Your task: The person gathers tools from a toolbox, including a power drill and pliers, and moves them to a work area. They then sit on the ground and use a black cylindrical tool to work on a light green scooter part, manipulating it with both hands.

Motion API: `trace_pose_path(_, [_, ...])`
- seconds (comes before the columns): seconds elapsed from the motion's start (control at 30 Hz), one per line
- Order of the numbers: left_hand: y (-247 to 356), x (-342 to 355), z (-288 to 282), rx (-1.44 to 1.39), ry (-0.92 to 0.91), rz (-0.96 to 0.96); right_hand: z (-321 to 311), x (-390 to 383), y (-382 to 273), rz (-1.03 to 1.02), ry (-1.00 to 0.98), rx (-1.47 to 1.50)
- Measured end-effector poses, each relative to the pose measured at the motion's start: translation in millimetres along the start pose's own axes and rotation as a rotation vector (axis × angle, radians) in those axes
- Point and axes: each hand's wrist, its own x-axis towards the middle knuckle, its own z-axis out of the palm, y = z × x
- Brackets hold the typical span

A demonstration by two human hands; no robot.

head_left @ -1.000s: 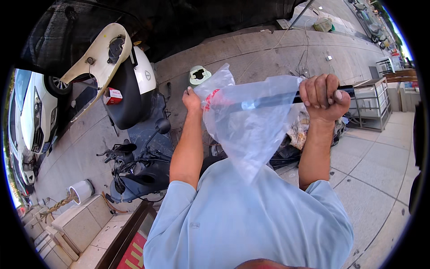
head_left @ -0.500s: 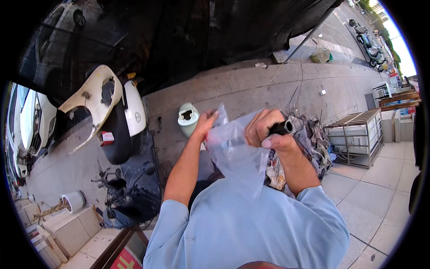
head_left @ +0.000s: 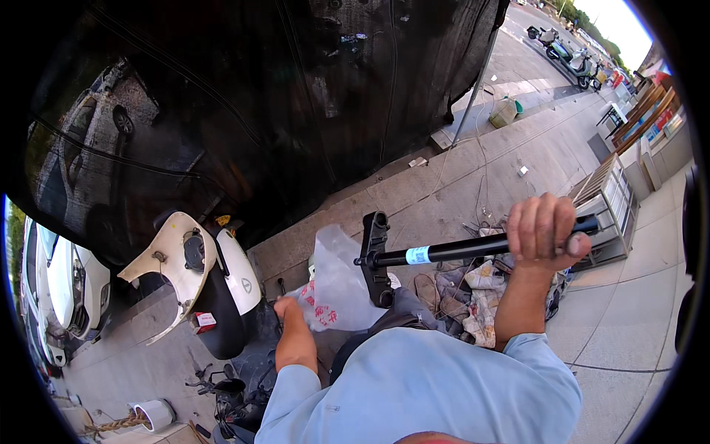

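1. Far left, I see a white pot [head_left: 157, 416] tipped in my view, with a twisted, rope-like trunk [head_left: 111, 422] coming out of its mouth.
2. Beside the cream panel [head_left: 168, 240] sits a small red-and-white box [head_left: 205, 323]; what it contains is hidden from me.
3. My left hand [head_left: 285, 307] appears to pinch the edge of the clear plastic bag [head_left: 333, 285], though the fingertips are hard to make out. I'd draw the film down and left, so that it can't snag on the plate.
4. The bag hangs slack, with red print; I make out nothing solid inside.
5. The black tube-and-plate part [head_left: 473, 247] is out in the open, its plate end overlapping the bag's right edge in my view.
6. A pale bin [head_left: 504, 112] stands further off; I can't tell its contents.
7. My right hand [head_left: 543, 231] is clenched around the tube near its right end. The heavy-looking plate is far from that grip, so I'd want a firm wrist against twisting.
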Motion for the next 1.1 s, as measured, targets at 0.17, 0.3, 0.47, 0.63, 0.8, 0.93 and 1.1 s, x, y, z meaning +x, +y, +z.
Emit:
trace_pose_path(0.17, [-117.8, -31.8, -85.6, -0.035, 0.19, -0.089, -21.9, 23.6, -18.6, 0.018, 0.286, -0.29])
trace_pose_path(0.3, [-179.1, -100.1, -119.1, 0.213, 0.124, 0.228, -69.4, 36.1, 38.5, 0.206, 0.34, -0.402])
trace_pose_path(0.47, [-238.3, -173.6, -81.8, 0.004, -0.809, -0.123, -123.1, 27.1, 89.2, 0.404, 0.382, -0.543])
trace_pose_path(0.63, [-289.6, -241.6, 4.7, -0.308, -1.151, -0.327, -147.7, 26.0, 111.4, 0.615, 0.234, -0.397])
trace_pose_path(0.8, [-326.3, -204.4, 25.6, -0.334, -0.507, -0.302, -167.8, 25.5, 148.4, 0.791, 0.194, -0.269])
trace_pose_path(0.93, [-312.1, -166.5, 5.1, -0.309, -0.114, -0.173, -161.1, 24.2, 173.7, 0.841, 0.115, -0.224])
trace_pose_path(1.1, [-282.0, -145.9, -32.1, -0.336, 0.149, -0.126, -147.7, 27.1, 194.2, 0.839, 0.017, -0.234])
